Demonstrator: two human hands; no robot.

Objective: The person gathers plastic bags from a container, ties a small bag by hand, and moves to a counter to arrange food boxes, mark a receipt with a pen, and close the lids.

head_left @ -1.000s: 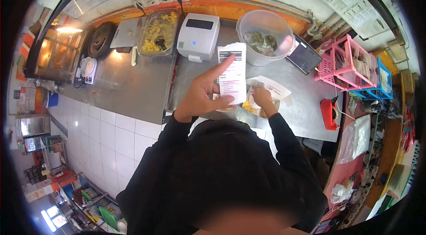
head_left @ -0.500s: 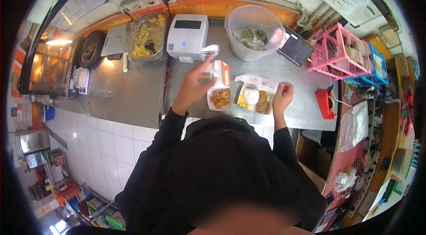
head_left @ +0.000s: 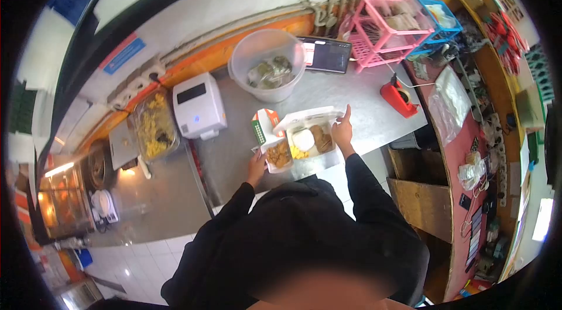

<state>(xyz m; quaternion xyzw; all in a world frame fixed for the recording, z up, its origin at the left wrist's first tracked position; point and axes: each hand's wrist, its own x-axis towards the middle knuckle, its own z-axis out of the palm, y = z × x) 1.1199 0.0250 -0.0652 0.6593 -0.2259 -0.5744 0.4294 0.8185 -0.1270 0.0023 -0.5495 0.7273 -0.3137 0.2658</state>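
Observation:
My left hand point(head_left: 256, 168) is at the left side of a small takeaway box point(head_left: 283, 170), its fingers closed against the wall. Brown fried pieces point(head_left: 278, 156) fill that box, and its orange-and-white lid point(head_left: 267, 122) is folded back. Touching it on the right is a larger white meal box point(head_left: 319, 161) with its lid point(head_left: 310, 115) raised. Inside it are white rice point(head_left: 302, 139), yellow egg pieces point(head_left: 300, 152) and a brown piece of fried chicken point(head_left: 322, 138). At that box's right rear corner is my right hand point(head_left: 342, 131), thumb and index finger apart by the lid.
Behind the boxes stand a clear bucket point(head_left: 267, 70) with bagged greens, a tablet point(head_left: 328, 55) and a white label printer point(head_left: 198, 106). A tub of yellow food point(head_left: 154, 125) is farther left. Pink crates point(head_left: 389, 35) and a red tape dispenser point(head_left: 400, 97) are on the right.
My left hand has come down from near the printer, where a blurred white item was at its fingertips, to the small box. My right hand has moved to the raised lid's corner. The view has turned.

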